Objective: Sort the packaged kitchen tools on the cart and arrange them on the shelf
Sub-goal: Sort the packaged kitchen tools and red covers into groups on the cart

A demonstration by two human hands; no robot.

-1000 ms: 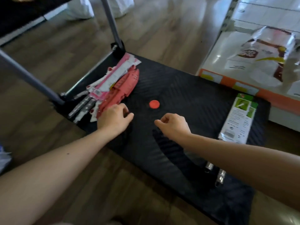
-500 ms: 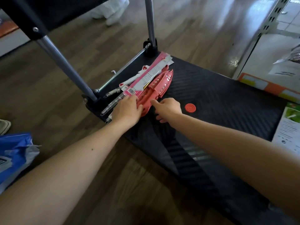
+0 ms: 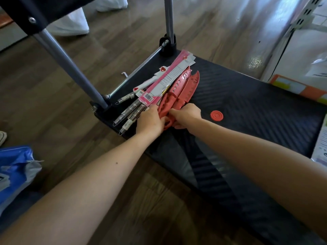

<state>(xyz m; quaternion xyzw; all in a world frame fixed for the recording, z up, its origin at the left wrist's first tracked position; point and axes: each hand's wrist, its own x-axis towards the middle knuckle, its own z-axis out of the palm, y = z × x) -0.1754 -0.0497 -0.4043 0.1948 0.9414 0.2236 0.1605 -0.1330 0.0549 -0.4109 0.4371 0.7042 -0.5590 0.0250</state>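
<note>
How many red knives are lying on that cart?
2 in sight, side by side on the black cart: one red knife with holes beside the pink package, a second red knife right of it. The left hand and right hand cover the handles; another may hide beneath.

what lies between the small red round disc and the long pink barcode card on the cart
Head view: red plastic sheathed knives lie between the red disc and the pink card, the right hand gripping their handle ends.
</note>
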